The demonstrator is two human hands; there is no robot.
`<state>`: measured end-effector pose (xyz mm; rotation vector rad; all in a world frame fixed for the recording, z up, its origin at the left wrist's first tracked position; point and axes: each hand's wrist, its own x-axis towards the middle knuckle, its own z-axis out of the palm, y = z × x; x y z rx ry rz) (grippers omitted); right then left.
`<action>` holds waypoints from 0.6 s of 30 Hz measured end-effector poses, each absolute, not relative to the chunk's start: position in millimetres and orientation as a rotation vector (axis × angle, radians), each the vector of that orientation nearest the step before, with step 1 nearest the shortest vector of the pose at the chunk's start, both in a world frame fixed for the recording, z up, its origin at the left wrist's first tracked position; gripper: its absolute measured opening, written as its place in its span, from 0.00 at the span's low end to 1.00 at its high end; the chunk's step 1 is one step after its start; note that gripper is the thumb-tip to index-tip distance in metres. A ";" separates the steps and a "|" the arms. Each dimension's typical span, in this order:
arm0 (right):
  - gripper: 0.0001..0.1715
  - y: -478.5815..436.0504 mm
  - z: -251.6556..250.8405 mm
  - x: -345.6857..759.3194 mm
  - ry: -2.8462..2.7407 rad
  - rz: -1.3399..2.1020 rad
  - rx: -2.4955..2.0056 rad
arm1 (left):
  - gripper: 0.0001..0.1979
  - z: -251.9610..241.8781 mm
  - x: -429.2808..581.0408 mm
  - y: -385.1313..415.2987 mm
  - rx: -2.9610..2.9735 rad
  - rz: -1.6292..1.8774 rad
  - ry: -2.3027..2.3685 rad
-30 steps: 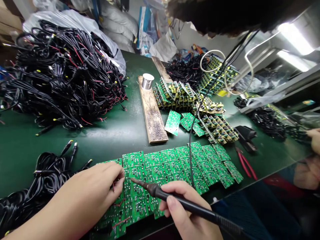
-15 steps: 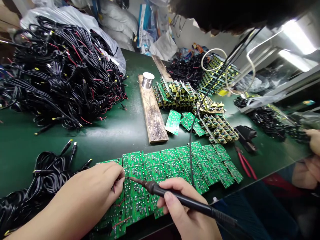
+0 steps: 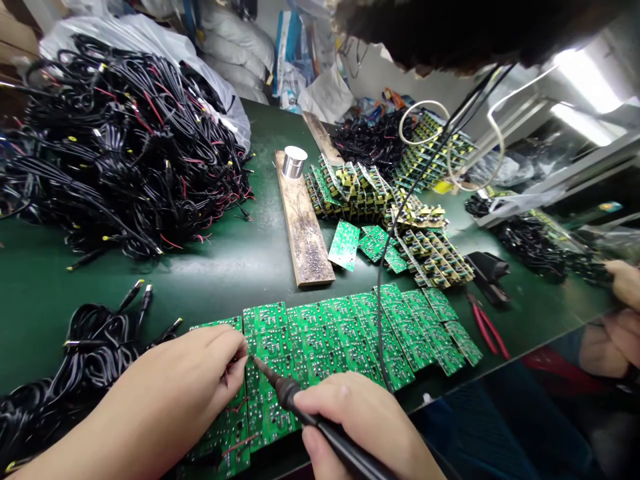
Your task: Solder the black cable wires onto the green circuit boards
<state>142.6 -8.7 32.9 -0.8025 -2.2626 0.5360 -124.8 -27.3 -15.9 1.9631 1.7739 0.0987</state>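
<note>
Green circuit boards (image 3: 340, 337) lie in a row along the table's near edge, solder side up. My right hand (image 3: 365, 420) is closed around the black handle of a soldering iron (image 3: 290, 393). The iron's tip meets the boards just beside my left fingertips. My left hand (image 3: 200, 373) is pinched over the leftmost boards, with a thin red and black wire (image 3: 227, 372) showing under its fingers. Another red wire (image 3: 240, 445) lies across the lower left board. A bundle of black cables (image 3: 100, 353) with plug ends rests left of my left forearm.
A large heap of black cables (image 3: 120, 153) fills the back left. A solder-spattered wooden strip (image 3: 307, 243) carries a silver tin (image 3: 294, 162). Stacked boards (image 3: 435, 257) stand behind the row, near red-handled pliers (image 3: 487, 327). At the right edge is another person's hand (image 3: 625, 283).
My right hand has turned, bringing the soldering iron to a steeper angle, with its tip slightly further left. My left hand stays in nearly the same place. The view has shifted slightly.
</note>
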 end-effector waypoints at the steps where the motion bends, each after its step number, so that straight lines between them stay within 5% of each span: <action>1: 0.15 -10.4 32.2 143.5 -2.245 0.556 -0.844 | 0.21 -16.3 -125.0 -27.7 1.972 0.107 1.776; 18: 0.15 -27.0 33.2 150.4 -2.096 0.582 -1.100 | 0.19 -17.6 -125.8 -29.2 2.020 0.136 1.786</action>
